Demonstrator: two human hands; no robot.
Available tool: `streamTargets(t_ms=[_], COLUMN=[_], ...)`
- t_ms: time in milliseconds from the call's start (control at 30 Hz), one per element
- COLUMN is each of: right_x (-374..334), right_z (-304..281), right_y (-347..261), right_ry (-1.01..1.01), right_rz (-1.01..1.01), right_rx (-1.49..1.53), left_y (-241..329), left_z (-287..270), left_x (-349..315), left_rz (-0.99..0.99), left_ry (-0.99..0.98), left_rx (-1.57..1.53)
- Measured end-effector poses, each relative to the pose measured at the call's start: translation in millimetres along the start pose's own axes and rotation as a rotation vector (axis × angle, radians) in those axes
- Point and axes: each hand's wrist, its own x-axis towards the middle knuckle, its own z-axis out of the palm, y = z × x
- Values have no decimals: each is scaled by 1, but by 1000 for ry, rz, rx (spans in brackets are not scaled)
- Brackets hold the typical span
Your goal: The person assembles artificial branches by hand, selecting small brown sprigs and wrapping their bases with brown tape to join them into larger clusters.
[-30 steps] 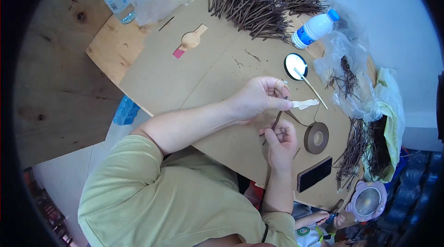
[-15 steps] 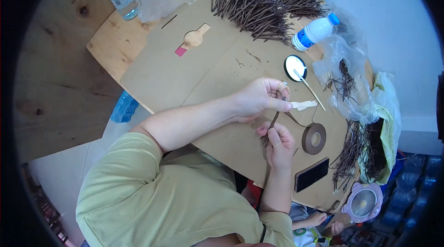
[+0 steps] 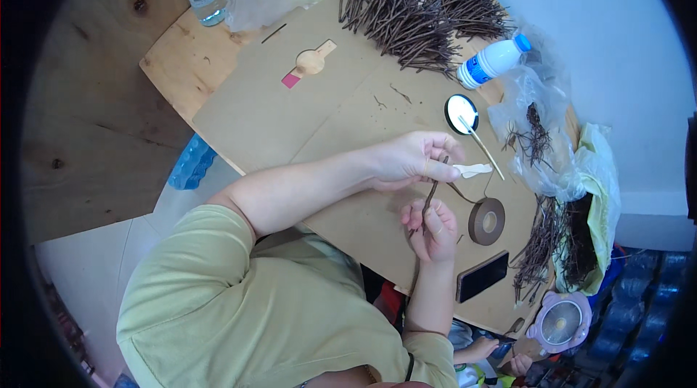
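Note:
A thin brown stem (image 3: 431,201) runs between my two hands, over the near right part of the cardboard sheet. My left hand (image 3: 414,159) pinches its upper end between thumb and fingers; some fingertips are blurred. Lower down, my right hand (image 3: 434,230) is closed round the stem's other end. A strip of brown tape (image 3: 460,193) leads from my left hand to the tape roll (image 3: 486,221), which lies right of my right hand. Just beyond my left thumb is a white scrap (image 3: 475,169).
A black-rimmed dish of white paste (image 3: 461,112) with a stick, a white bottle (image 3: 494,61) and bundled brown stems (image 3: 406,18) lie farther off. A phone (image 3: 483,277), loose twigs (image 3: 541,246) and a small fan (image 3: 559,323) are at the right. Another person's hand (image 3: 479,349) shows below.
The fingers of my left hand have lifted and spread a little, while its thumb stays on the stem. My right hand has shifted slightly. The whole view has moved a little.

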Motion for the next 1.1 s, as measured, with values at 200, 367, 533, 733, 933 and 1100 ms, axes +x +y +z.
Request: streamTargets(t_ms=[200,367,533,733,933,1100], right_x=[0,-1,-3,2,-7,-27], right_z=[-1,-13,0,-19,-27,-49], right_y=[-5,-3,0,-4,-16,-65], right_ry=[37,-105,-61,-86,87,335], right_rz=[-24,22,0,-22,-107,-243], right_rx=[72,41,316,238,67,-329], left_y=[28,37,71,196,194,215], left_z=[16,17,-20,-132,-162,-222], left_x=[-12,-31,-7,28,71,56], left_rz=[898,920,502,596,130,-21], left_ry=[-56,-436,-171,1201,995,1211], left_rx=[1555,1892,1546,1376,1684,1928])
